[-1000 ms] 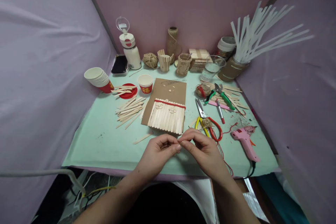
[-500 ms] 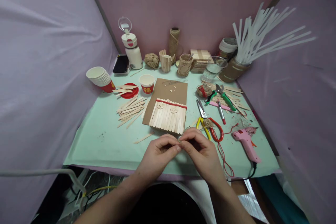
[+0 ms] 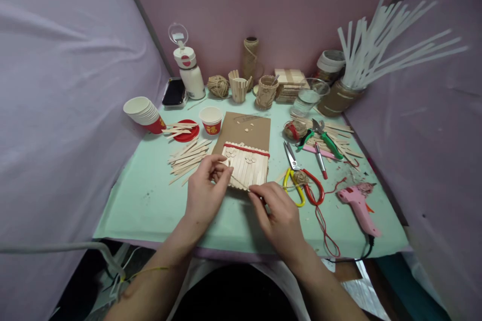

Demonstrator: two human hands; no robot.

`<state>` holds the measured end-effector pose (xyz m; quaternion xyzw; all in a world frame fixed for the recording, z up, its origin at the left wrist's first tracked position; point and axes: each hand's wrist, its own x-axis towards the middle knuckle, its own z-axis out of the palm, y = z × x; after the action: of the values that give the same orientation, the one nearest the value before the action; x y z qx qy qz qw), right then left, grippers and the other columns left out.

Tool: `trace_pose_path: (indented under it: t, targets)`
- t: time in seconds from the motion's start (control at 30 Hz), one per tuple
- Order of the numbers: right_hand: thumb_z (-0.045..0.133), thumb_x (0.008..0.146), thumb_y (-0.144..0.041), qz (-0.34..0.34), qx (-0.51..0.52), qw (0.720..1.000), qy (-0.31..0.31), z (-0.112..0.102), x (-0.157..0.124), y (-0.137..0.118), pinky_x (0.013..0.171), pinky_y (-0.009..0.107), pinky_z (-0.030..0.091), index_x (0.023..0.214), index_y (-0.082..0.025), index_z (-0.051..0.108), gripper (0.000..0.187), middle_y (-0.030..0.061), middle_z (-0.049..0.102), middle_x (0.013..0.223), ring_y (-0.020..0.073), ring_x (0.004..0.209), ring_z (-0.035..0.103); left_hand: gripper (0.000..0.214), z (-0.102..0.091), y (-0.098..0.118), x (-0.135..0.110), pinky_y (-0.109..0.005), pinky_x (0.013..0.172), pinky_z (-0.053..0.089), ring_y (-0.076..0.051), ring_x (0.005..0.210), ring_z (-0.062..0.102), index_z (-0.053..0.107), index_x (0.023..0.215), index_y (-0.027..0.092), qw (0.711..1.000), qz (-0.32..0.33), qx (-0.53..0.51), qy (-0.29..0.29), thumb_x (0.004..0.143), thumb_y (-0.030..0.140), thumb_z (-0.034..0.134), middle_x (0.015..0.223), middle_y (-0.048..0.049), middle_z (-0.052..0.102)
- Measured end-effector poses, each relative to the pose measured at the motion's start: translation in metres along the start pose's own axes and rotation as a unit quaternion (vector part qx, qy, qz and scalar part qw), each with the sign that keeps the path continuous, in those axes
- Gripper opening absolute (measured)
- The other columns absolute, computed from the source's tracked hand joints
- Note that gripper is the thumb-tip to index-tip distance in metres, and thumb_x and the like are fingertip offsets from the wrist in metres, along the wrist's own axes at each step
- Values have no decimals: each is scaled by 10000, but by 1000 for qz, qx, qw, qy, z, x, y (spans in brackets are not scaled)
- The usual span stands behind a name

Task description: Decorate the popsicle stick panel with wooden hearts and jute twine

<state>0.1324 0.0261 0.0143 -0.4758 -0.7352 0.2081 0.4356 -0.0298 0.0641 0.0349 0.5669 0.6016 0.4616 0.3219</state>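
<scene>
A short piece of thin twine (image 3: 239,182) stretches between my two hands, over the lower edge of the craft-stick panel (image 3: 253,173). My left hand (image 3: 209,180) pinches one end near the panel's left side. At the other end, my right hand (image 3: 276,205) grips the twine by the panel's bottom right corner. The panel is a row of upright pale sticks with a red cord across the top and small petal-shaped wood pieces on it. It lies on a brown cardboard sheet (image 3: 246,128), where a few loose wood chips rest.
Loose sticks (image 3: 188,160) and a paper cup (image 3: 211,119) are at the left. Scissors (image 3: 291,158), green pliers (image 3: 327,143), a marker (image 3: 321,160) and a pink glue gun (image 3: 356,203) lie at the right. A glass of water (image 3: 305,103) stands behind them.
My hands were together in front of the panel. They have moved forward and apart, the left one up and leftward, and the twine now shows stretched between them over the panel.
</scene>
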Motion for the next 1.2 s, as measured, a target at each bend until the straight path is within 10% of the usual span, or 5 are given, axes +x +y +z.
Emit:
trace_pose_path:
  t: [0.43, 1.2]
  targets:
    - [493, 960, -213, 4, -113, 993, -28, 8, 22, 15, 719, 357, 408, 913, -190, 645, 160, 65, 642, 817, 211, 794, 552, 124, 13, -17, 21, -295, 731, 455, -168, 753, 601, 648, 822, 177, 947, 193, 256, 15, 888, 167, 544, 774, -35, 672]
    - [509, 955, -200, 10, -105, 994, -34, 8, 22, 20, 717, 361, 417, 897, -188, 648, 151, 67, 618, 806, 211, 786, 530, 282, 7, -29, -7, -444, 877, 362, -279, 1076, 548, 638, 1190, 180, 898, 245, 364, -20, 935, 265, 551, 1238, -97, 680]
